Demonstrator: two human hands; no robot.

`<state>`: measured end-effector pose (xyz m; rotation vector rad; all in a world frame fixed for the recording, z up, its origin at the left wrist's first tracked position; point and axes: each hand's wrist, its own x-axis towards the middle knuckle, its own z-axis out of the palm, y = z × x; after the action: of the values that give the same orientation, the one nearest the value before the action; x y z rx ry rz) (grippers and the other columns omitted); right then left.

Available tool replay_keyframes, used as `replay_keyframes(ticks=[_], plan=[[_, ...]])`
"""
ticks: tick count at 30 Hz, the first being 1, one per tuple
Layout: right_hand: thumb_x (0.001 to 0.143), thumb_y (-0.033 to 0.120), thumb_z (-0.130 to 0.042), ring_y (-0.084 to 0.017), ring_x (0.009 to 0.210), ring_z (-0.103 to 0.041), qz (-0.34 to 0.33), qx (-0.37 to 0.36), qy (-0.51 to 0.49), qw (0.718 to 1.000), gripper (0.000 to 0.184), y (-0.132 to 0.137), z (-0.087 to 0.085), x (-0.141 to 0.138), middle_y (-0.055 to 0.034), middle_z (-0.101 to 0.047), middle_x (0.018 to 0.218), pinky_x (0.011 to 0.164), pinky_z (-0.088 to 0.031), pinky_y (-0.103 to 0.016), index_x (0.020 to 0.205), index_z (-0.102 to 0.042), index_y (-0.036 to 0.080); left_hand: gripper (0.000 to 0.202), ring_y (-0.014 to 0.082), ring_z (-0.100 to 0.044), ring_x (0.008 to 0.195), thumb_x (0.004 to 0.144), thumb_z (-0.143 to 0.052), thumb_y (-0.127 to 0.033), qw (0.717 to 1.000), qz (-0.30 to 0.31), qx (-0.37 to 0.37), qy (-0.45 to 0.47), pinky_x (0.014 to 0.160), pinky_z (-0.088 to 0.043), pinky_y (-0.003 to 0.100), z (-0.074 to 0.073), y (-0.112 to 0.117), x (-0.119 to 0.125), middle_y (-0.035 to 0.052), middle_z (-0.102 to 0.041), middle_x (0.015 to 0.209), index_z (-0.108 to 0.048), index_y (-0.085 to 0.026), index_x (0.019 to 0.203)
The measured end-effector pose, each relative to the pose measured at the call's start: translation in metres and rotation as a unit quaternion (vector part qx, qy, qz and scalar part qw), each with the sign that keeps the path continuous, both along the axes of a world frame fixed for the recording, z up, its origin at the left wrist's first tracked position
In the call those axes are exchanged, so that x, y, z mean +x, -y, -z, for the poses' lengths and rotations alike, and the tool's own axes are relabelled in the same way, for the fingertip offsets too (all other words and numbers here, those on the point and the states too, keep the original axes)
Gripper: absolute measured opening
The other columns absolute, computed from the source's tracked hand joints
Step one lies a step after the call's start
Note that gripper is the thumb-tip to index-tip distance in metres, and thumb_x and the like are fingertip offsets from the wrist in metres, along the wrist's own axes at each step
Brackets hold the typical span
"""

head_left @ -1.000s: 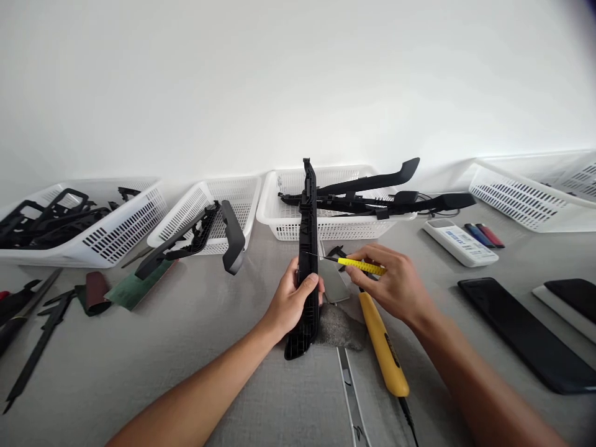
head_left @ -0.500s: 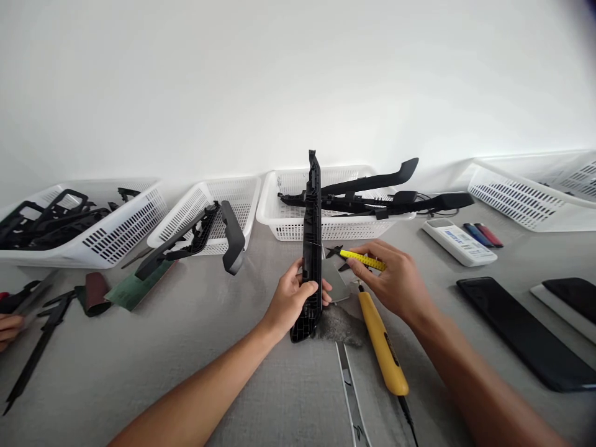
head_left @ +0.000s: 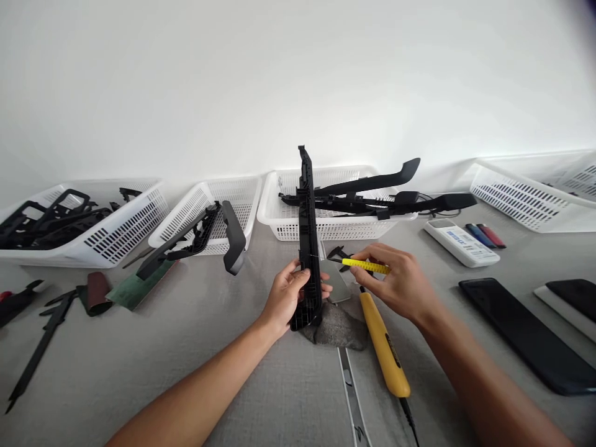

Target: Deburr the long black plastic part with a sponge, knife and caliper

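Observation:
My left hand point(head_left: 288, 295) is closed around the lower part of a long black ribbed plastic trim piece point(head_left: 307, 230). I see its ribbed side, and it stands up and away from me. My right hand point(head_left: 395, 276) pinches a slim yellow-handled tool point(head_left: 365, 266) with a thin tip. That tip points left at the middle of the trim piece; whether it touches cannot be made out. Below the trim piece lies a dark grey cloth point(head_left: 339, 329). Beside it rests a thick yellow corded hand tool point(head_left: 384, 347), and dark calipers point(head_left: 339, 253) lie partly hidden behind my right hand.
White baskets point(head_left: 288, 231) line the wall, several holding black plastic parts. On the right are a white device point(head_left: 460, 242), blue and red markers point(head_left: 482, 234) and a black phone point(head_left: 526, 335). Green sandpaper point(head_left: 139, 285) and black calipers point(head_left: 40, 347) lie left. A metal ruler point(head_left: 351, 397) lies in front.
The trim piece has tipped slightly left at its top and its lower end has risen, showing more cloth. My right hand has dropped slightly. Another person's hand has left the left edge.

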<state>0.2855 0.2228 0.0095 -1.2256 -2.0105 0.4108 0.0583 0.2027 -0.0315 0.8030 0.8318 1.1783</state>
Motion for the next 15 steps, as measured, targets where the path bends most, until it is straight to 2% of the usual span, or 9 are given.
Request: replay_keyframes(ticks=[5, 10, 15], plan=[[0.095, 0.033, -0.067, -0.023, 0.080, -0.068, -0.032, -0.011, 0.003, 0.999, 0.014, 0.000, -0.001, 0.005, -0.0057, -0.077, 0.091, 0.075, -0.052, -0.035, 0.089, -0.073, 0.022, 0.034, 0.0240, -0.078, 0.066, 0.091, -0.073, -0.044, 0.999, 0.011, -0.023, 0.020, 0.061, -0.064, 0.033, 0.000, -0.001, -0.003, 0.0079, -0.080, 0.080, -0.056, -0.020, 0.109], [0.091, 0.031, -0.068, -0.022, 0.077, -0.067, -0.088, -0.038, 0.034, 0.995, 0.012, 0.005, -0.006, 0.006, -0.0039, -0.075, 0.087, 0.073, -0.052, -0.034, 0.091, -0.076, 0.023, 0.030, 0.0248, -0.077, 0.063, 0.090, -0.065, -0.045, 0.998, 0.021, -0.040, 0.040, 0.059, -0.064, 0.034, -0.004, -0.001, -0.004, 0.0092, -0.079, 0.077, -0.056, -0.020, 0.102], [0.089, 0.034, -0.070, -0.020, 0.073, -0.066, -0.091, -0.041, 0.049, 0.994, 0.012, 0.008, -0.012, 0.008, -0.0027, -0.075, 0.085, 0.068, -0.050, -0.033, 0.090, -0.077, 0.024, 0.033, 0.0233, -0.075, 0.060, 0.090, -0.066, -0.049, 0.999, 0.020, -0.023, 0.036, 0.054, -0.064, 0.035, -0.002, -0.001, -0.002, 0.0062, -0.076, 0.079, -0.060, -0.019, 0.103]])
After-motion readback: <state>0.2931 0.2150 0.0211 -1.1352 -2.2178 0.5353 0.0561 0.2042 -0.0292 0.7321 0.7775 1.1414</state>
